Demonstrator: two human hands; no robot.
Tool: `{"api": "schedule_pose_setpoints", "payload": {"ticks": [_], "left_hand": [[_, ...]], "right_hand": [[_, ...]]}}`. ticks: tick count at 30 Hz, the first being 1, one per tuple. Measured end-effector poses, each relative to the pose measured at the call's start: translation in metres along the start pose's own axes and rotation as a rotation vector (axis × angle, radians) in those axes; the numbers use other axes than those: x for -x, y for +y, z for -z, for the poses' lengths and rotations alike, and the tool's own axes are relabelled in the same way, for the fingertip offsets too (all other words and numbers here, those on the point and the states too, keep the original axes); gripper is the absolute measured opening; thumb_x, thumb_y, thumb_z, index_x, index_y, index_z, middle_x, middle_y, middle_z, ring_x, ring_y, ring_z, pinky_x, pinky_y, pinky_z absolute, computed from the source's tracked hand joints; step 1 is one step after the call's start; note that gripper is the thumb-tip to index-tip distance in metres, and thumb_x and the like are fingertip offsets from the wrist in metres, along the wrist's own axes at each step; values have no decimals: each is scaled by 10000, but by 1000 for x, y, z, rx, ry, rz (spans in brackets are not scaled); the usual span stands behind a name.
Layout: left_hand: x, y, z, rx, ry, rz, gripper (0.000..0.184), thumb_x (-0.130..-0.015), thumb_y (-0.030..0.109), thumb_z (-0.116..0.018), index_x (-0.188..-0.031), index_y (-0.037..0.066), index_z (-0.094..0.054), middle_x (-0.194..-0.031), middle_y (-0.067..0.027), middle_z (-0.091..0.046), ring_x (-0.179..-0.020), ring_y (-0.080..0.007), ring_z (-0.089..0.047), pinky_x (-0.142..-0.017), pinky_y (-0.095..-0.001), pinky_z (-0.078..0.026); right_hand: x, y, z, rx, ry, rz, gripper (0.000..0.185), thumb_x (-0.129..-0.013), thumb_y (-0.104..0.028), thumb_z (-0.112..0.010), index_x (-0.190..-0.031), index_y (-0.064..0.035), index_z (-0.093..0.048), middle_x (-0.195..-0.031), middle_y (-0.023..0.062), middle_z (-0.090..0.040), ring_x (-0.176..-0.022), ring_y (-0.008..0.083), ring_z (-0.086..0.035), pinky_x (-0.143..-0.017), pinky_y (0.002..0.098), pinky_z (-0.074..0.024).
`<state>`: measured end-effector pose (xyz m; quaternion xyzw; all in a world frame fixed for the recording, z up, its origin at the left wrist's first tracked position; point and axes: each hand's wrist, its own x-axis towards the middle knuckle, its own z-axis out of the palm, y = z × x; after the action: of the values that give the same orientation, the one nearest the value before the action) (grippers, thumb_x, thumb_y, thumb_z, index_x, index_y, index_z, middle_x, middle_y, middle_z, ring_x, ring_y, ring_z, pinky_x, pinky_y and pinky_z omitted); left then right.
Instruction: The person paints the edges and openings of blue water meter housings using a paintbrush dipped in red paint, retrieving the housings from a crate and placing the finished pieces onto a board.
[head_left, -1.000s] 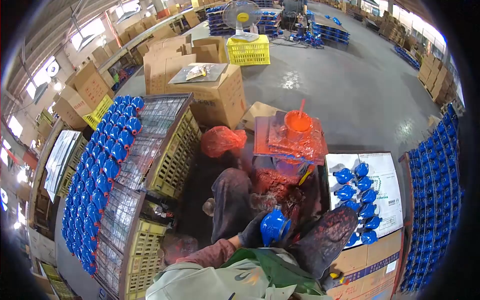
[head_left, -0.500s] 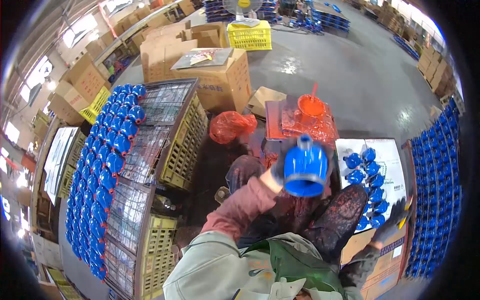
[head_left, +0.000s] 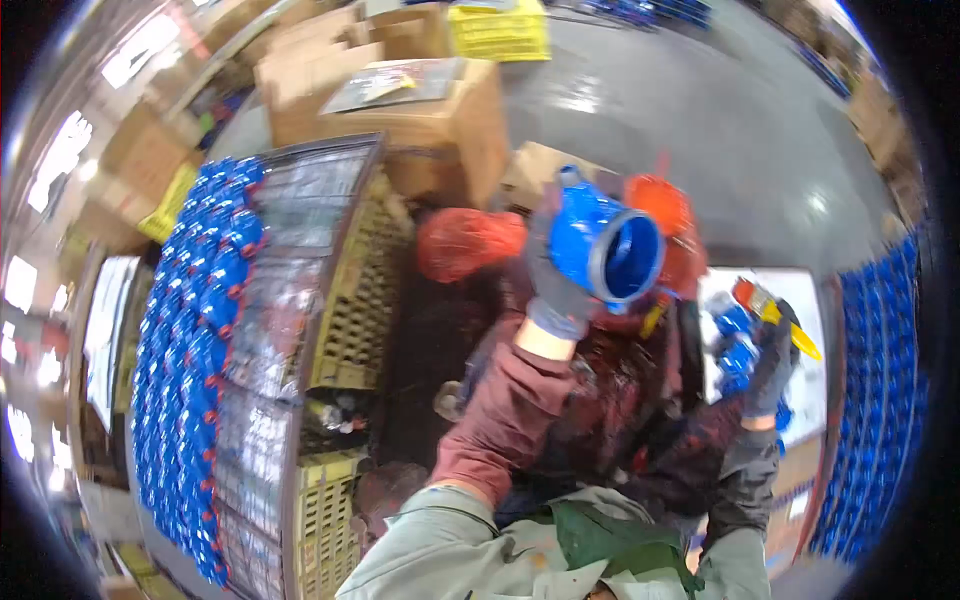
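Observation:
My left hand (head_left: 562, 300), in a dark grey glove, grips a blue bell-shaped metal housing (head_left: 580, 232). The housing is tilted, its wide round mouth turned to the right and towards me. My right hand (head_left: 772, 365), also gloved, is closed round a paintbrush (head_left: 804, 342) with a yellow handle and red-coated bristles. That hand is above a white sheet (head_left: 803, 400) with several small blue castings (head_left: 738, 352) on it. Behind the housing stands a red paint-covered container (head_left: 660, 200), partly hidden and blurred.
At the left, rows of blue castings (head_left: 190, 370) with red edges lie on a wire-mesh rack (head_left: 285, 330) over yellow crates (head_left: 350, 290). Ahead are a red plastic bag (head_left: 465, 245) and a cardboard box (head_left: 430, 130). More blue castings (head_left: 875, 400) are stacked at the right.
My left hand has tipped the housing from mouth-down to mouth facing right and lifted it slightly. My right hand with the brush has moved up and forward. The view has shifted and blurred.

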<state>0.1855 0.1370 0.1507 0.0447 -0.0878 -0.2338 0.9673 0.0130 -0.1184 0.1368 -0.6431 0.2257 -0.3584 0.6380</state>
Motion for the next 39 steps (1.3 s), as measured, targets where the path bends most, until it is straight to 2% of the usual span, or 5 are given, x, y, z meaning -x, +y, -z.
{"api": "schedule_pose_setpoints", "payload": {"ticks": [4, 6, 21, 33, 39], "left_hand": [[2, 17, -2, -176, -164, -323, 526, -933, 471, -527, -1281, 77, -508, -1212, -122, -608, -1087, -264, -603, -988, -445, -475], [2, 25, 6, 261, -185, -116, 508, -925, 412, -568, -1322, 106, -484, -1267, -112, -580, -1133, -260, -574, -1014, -444, -451], [5, 53, 19, 400, -212, -202, 748, -816, 463, -679, -1393, 68, -414, -1382, -177, -478, -1209, -320, -488, -1064, -551, -327], [5, 44, 12, 321, -147, -102, 832, -770, 471, -721, -1398, 37, -389, -1326, -242, -477, -1185, -380, -477, -1035, -541, -362], [1, 39, 16, 601, -424, 396, 817, -816, 493, -688, -1421, 54, -357, -1341, -235, -472, -1145, -404, -514, -962, -556, -437]], "right_hand": [[-24, 31, -45, 64, -101, 25, 334, -998, -314, -507, -1192, -66, -620, -778, -32, -511, -649, 53, -448, -596, 213, -392], [-45, 63, -54, 16, -95, 2, 296, -982, -291, -550, -1122, -49, -647, -798, -17, -556, -667, 56, -482, -608, 213, -412], [-136, 124, -120, 210, -234, 200, 249, -919, -183, -639, -1069, 15, -661, -882, 19, -662, -765, 76, -576, -680, 244, -479], [-181, 158, -122, 781, -204, 107, 476, -859, -478, -628, -1017, -31, -669, -925, 179, -698, -899, 317, -674, -746, 403, -505], [-177, 156, -94, 56, -90, -64, 267, -884, -290, -696, -969, -37, -692, -762, 6, -629, -559, 68, -520, -486, 227, -403]]}}
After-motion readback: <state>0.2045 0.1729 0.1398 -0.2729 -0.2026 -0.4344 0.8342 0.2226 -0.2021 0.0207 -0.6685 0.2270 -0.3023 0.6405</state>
